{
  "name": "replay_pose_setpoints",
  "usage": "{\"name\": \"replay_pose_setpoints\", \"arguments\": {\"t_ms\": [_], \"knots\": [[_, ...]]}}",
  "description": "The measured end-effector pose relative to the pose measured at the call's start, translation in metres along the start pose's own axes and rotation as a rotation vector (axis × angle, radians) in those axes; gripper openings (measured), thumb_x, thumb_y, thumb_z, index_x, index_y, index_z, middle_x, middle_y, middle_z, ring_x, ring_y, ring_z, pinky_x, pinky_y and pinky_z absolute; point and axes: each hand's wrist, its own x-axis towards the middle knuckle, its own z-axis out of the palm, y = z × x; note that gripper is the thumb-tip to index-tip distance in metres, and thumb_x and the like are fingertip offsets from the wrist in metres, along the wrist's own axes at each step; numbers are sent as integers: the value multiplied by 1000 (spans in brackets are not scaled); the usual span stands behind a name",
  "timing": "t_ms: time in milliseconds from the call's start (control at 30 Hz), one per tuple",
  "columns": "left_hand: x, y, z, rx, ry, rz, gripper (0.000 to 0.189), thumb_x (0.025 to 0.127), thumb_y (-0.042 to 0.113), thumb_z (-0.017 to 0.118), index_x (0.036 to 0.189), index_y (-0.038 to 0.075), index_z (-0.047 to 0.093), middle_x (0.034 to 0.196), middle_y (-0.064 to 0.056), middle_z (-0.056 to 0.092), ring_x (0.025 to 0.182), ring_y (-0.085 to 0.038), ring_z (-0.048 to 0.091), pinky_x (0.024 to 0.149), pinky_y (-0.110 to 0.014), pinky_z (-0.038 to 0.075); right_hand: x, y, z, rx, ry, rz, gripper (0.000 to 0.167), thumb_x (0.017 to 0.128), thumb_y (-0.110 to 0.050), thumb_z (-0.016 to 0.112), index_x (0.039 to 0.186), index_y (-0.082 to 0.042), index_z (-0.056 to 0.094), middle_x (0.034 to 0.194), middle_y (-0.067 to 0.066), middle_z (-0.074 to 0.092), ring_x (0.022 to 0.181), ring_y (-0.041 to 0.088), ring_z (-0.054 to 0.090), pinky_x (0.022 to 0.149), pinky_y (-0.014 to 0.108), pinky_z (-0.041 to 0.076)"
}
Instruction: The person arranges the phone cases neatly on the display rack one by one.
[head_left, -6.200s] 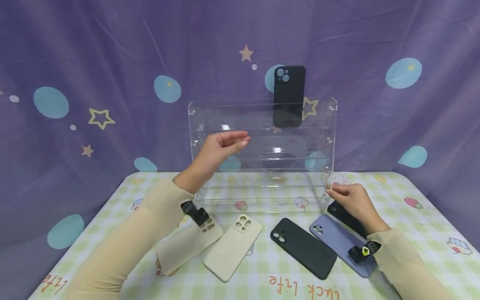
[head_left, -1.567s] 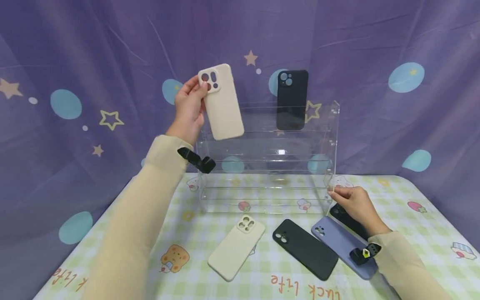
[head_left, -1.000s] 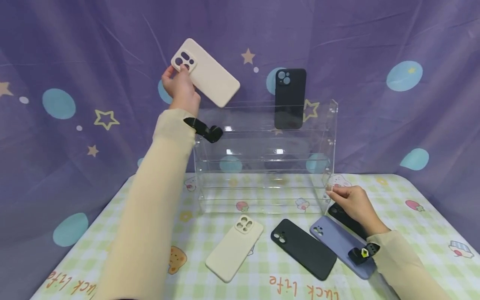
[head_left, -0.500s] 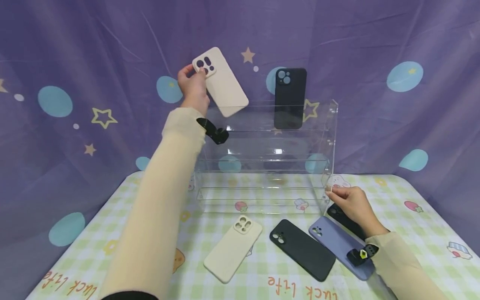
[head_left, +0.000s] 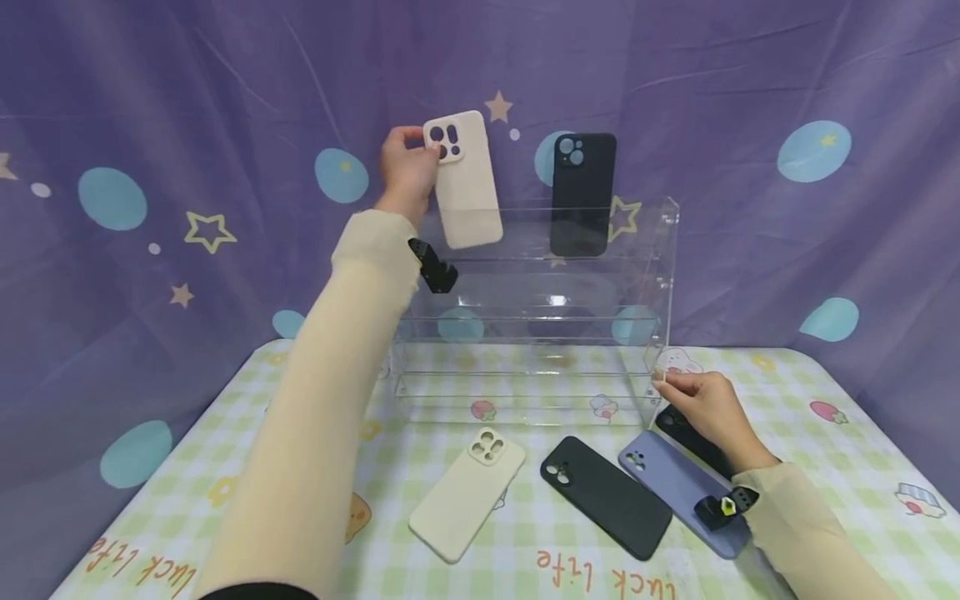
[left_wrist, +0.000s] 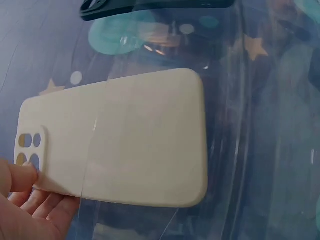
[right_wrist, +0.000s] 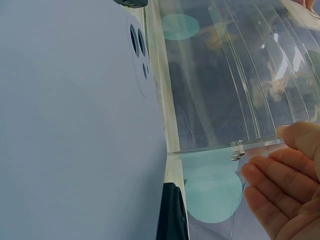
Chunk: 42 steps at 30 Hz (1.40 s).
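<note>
My left hand (head_left: 408,173) pinches a cream phone case (head_left: 470,187) by its camera end, thumb over the camera holes. The case leans slightly, its lower part behind the clear front panel of the top tier of an acrylic display rack (head_left: 525,287). In the left wrist view the cream case (left_wrist: 135,140) shows through the clear panel. To its right a black phone case (head_left: 583,196) stands upright in the same tier. My right hand (head_left: 708,408) pinches the rack's right side edge low down; the right wrist view shows its thumb (right_wrist: 300,135) and fingers at the clear edge.
On the checked tablecloth (head_left: 247,442) lie another cream case (head_left: 467,497), a black case (head_left: 606,498), a blue-grey case (head_left: 675,483) and a further dark case (head_left: 690,437) partly under my right hand. A purple patterned curtain (head_left: 247,100) hangs behind the rack.
The left hand took the left cream case off the table, raised it above the rack, then brought it right and down, turning it nearer upright. The right hand stayed at the rack's edge.
</note>
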Motion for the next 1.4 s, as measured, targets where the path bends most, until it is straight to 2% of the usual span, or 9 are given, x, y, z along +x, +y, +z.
{"name": "replay_pose_setpoints", "arguments": {"t_ms": [133,333,467,567,633,767,1100,1267,1400], "knots": [[-3,-1,2,31,-30,-8,25,93,9,59,117,15,56,108,-4,64,91,-14,61,77,-25,51,1,1,1,6,-4,1,25,86,-10,67,102,10,67,108,29,62,104,41,59,71,-4,33],[-5,-6,3,-32,-66,-17,23,90,7,62,113,13,60,107,-7,66,88,-14,62,73,-25,52,3,1,0,9,-12,11,26,87,-10,67,103,11,66,109,29,61,104,41,59,71,-2,36],[-5,-8,2,-75,-78,-28,22,89,6,63,110,14,61,103,-6,67,82,-13,62,65,-25,50,3,1,-1,-2,-35,16,28,88,-12,66,105,10,66,111,29,61,105,42,58,78,21,52],[-5,-9,1,-102,-87,-31,23,88,7,65,111,13,63,103,-8,68,77,-13,62,60,-24,48,3,1,-1,-5,-46,20,29,89,-13,65,106,10,66,111,29,60,106,42,58,82,43,53],[-5,-10,1,-111,-88,-35,26,87,8,66,113,12,65,104,-8,69,76,-12,62,60,-23,49,3,1,-1,0,-51,21,29,89,-13,65,106,10,66,112,30,60,106,42,58,82,47,52],[-5,-11,0,-114,-79,-50,30,86,11,68,116,11,66,107,-6,67,82,-12,62,70,-24,52,3,1,-1,1,-52,22,29,89,-14,65,107,10,66,112,29,60,107,42,57,83,49,51],[-6,-13,-12,-172,-119,26,40,85,10,69,124,6,61,119,-8,65,102,-13,61,87,-27,49,4,3,0,-3,-51,18,29,89,-14,65,107,9,66,112,29,60,106,43,58,83,49,51],[-19,-7,-29,-240,-146,71,44,85,9,69,127,5,58,123,-8,63,107,-12,59,90,-26,47,4,3,0,10,-59,26,30,90,-14,65,107,10,65,113,30,59,107,43,57,83,49,51],[-40,-7,-43,-280,-213,68,44,85,6,69,128,5,57,125,-9,62,109,-12,59,87,-23,47,5,3,-2,0,-56,28,30,90,-15,65,107,10,65,113,30,59,107,43,57,84,49,51]]}}
